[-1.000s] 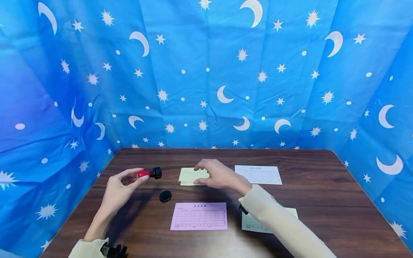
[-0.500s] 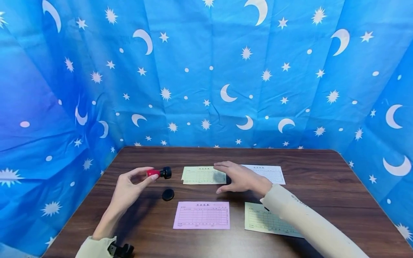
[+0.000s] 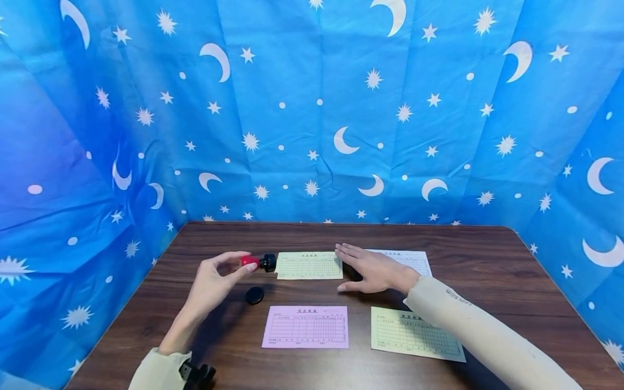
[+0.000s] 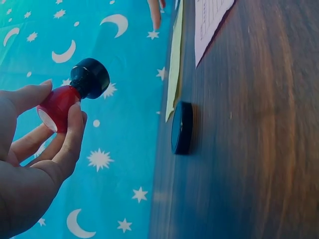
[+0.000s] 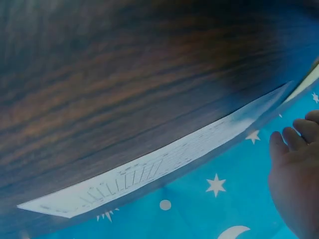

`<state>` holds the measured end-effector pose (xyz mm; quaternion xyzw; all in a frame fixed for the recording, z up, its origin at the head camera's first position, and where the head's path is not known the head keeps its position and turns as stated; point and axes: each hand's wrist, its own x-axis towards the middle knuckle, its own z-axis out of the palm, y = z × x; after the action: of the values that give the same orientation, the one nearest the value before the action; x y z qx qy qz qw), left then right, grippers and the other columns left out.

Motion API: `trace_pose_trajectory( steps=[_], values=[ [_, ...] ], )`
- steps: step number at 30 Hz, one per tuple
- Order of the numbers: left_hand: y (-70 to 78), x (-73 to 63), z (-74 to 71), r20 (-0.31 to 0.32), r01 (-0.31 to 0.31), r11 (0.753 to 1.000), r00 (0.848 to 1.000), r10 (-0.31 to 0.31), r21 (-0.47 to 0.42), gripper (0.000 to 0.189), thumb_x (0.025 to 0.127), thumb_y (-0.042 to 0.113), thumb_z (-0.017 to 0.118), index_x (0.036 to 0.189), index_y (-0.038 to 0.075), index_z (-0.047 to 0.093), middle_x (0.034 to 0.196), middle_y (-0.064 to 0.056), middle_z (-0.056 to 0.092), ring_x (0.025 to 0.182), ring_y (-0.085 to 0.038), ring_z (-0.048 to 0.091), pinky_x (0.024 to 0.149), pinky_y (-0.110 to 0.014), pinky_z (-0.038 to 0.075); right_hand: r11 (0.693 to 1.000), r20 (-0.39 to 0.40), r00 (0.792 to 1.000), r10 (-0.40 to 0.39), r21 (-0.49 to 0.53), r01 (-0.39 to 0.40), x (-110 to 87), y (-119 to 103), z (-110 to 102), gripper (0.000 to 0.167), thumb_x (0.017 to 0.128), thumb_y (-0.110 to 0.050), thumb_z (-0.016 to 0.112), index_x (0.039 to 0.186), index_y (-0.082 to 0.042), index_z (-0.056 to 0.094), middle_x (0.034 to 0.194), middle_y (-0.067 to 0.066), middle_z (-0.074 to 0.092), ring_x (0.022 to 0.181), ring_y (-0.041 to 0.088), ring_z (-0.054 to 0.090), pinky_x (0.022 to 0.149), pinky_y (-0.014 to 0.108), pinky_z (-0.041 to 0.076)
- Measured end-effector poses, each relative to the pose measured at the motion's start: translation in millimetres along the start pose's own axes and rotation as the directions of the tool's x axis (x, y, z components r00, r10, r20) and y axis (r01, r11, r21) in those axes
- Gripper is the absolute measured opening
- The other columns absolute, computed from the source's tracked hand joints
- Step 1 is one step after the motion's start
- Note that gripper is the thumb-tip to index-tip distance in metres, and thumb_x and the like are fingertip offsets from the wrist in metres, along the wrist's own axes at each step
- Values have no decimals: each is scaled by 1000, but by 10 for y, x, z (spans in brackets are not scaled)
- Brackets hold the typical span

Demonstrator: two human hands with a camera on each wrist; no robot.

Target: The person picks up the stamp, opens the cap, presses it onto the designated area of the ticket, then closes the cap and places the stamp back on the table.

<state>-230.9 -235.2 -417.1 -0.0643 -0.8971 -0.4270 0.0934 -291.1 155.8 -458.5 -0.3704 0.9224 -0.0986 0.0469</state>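
Red-handled stamp (image 3: pixel 260 261) is raised above the tabletop (image 3: pixel 492 271), beyond a near row of two printed forms: the lilac form (image 3: pixel 306 327) at left and the near yellow-green form (image 3: pixel 407 338), partly behind the right sleeve (image 3: pixel 468 325), at right. Next outward, the round black cap (image 3: pixel 254 296) lies on the tabletop. Left grip: the left hand (image 3: pixel 212 284) pinches the red handle (image 4: pixel 59 105) between thumb and fingertips; the stamp is nearly horizontal, black base (image 3: pixel 269 262) toward the far yellow-green form (image 3: pixel 309 265). For good control, hold the base clear of that form until square to its surface. Right grip: the right hand (image 3: pixel 375 268) holds nothing visible; its extended fingers are at the form's right edge, contact uncertain. Light, flat pressure there should steady it. Partly covered by this hand is the white form (image 3: pixel 414 261); the star-and-moon curtain (image 3: pixel 312 127) hangs behind. The left wrist view shows the handle's white end (image 4: pixel 47 120) and the stamp's clearance; the head view shows neither. The right wrist view shows, blurred, more of the white form.
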Motion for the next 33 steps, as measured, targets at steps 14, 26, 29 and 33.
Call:
trace_pose_trajectory(
  steps=[14, 26, 29, 33],
  values=[
    [127, 161, 280, 87, -26, 997, 996, 33, -78, 40, 94, 40, 79, 125, 15, 75, 115, -8, 79, 98, -19, 69, 84, -23, 54, 999, 80, 997, -1, -43, 4, 101, 106, 127, 97, 98, -80, 42, 169, -20, 17, 179, 0, 12, 166, 20, 16, 131, 47, 29],
    [221, 303, 518, 145, 31, 994, 989, -15, -104, 39, 95, 33, 79, 128, 14, 72, 119, -12, 76, 101, -22, 72, 77, -26, 56, 998, 110, 994, 22, -56, -16, 131, 78, 99, 100, 94, -85, 42, 168, -20, 23, 178, 0, 17, 165, 21, 19, 131, 48, 29],
    [269, 350, 597, 123, 16, 995, 992, -4, -100, 39, 93, 28, 81, 127, 12, 72, 116, -12, 77, 99, -21, 72, 78, -26, 56, 998, 114, 993, 25, -64, -18, 131, 83, 99, 102, 93, -86, 43, 168, -20, 21, 178, 0, 16, 165, 21, 18, 131, 47, 28],
    [335, 428, 714, 116, -6, 994, 993, 19, -112, 37, 89, 24, 84, 122, 9, 73, 114, -12, 78, 98, -22, 72, 79, -25, 56, 998, 116, 993, 22, -53, -16, 125, 82, 102, 101, 94, -84, 44, 168, -20, 21, 178, 0, 15, 166, 21, 17, 131, 47, 27]
  ],
)
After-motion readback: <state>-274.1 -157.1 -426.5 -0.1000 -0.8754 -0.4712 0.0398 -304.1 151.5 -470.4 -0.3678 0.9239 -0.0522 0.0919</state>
